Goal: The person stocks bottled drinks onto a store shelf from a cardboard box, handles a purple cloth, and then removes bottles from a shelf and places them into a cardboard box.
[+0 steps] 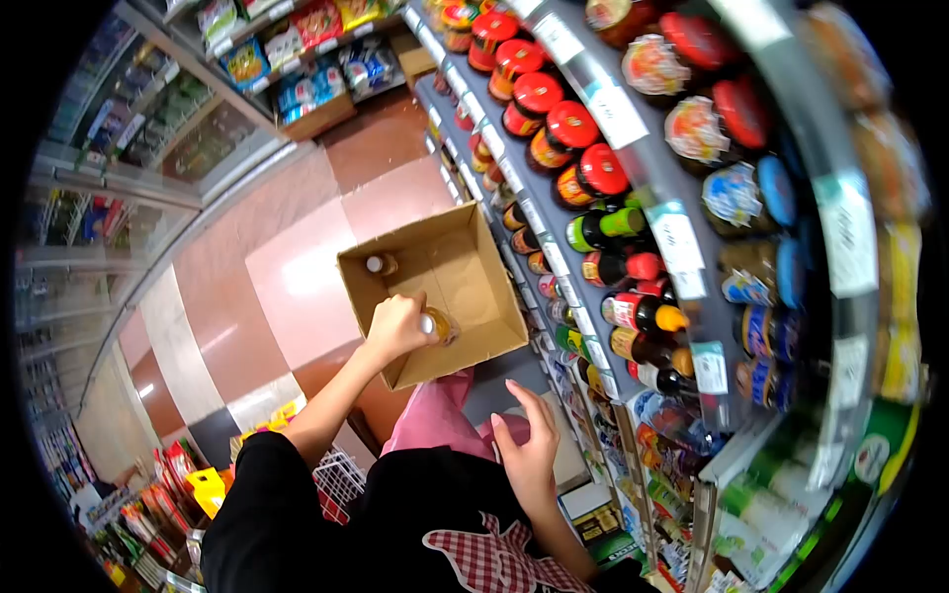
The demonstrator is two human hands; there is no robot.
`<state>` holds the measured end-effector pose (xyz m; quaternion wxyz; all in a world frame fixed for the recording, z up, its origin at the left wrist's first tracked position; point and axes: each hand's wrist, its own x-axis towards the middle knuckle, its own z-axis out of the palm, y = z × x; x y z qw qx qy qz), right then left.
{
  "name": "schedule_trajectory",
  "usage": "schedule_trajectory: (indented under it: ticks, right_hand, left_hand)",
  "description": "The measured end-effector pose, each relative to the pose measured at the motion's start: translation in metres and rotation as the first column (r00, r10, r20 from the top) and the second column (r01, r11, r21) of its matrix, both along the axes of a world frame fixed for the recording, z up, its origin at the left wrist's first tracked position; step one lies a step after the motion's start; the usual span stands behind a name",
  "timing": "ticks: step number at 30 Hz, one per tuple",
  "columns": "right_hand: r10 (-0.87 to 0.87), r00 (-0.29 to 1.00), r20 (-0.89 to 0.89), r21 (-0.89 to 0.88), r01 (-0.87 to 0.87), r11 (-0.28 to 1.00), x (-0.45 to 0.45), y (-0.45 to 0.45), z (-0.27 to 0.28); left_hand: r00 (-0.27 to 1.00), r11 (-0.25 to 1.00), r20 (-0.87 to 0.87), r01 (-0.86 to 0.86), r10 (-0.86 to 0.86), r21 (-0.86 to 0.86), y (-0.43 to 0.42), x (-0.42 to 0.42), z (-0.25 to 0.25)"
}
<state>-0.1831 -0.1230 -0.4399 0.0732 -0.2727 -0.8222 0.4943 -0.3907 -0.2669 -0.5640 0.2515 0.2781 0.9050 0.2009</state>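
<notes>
A shopper's left hand (398, 324) curls at a white-capped bottle (439, 327) inside a cardboard box (473, 275), its grip unclear, right hand (529, 450) open.

Cardboard box (473, 259): 1. White-capped bottles (443, 330) inside it: 2. Bare hands: 2, being 1 left hand (398, 326) and 1 right hand (526, 447). Shelf row nearest the box's upper right, red-lidded jars (535, 102): at least 5. Same row, green-capped bottle (605, 227): 1; orange-capped bottle (652, 314): 1. Next row, jars with patterned labels and red lids (697, 128): 2; blue-lidded jars (736, 194): 2. Checkered patch (479, 553) on black clothing: 1 visible.
</notes>
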Motion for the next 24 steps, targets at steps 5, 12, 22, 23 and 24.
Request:
schedule_trajectory:
  ticks: [5,12,22,23,24]
  right_hand:
    - [0.018,0.991,-0.136,0.111,-0.003,0.994,0.015,0.01,0.031]
    - [0.013,0.934,-0.357,0.344,0.118,0.932,0.019,0.018,0.107]
    - [-0.054,0.852,-0.521,0.518,0.366,0.773,0.06,0.023,0.204]
    - [-0.067,0.85,-0.522,0.519,0.379,0.766,0.066,0.022,0.21]
    - [-0.054,0.833,-0.551,0.541,0.406,0.737,0.07,0.023,0.214]
  left_hand:
    - [0.998,0.942,0.006,0.056,-0.062,0.331,0.014,-0.017,0.143]
    - [0.97,0.861,0.157,0.085,-0.187,0.502,0.043,-0.01,0.34]
    - [0.9,0.821,0.136,0.306,-0.415,0.482,0.091,0.049,0.486]
    - [0.898,0.814,0.123,0.317,-0.423,0.487,0.097,0.058,0.493]
    - [0.887,0.805,0.092,0.363,-0.453,0.469,0.102,0.066,0.503]
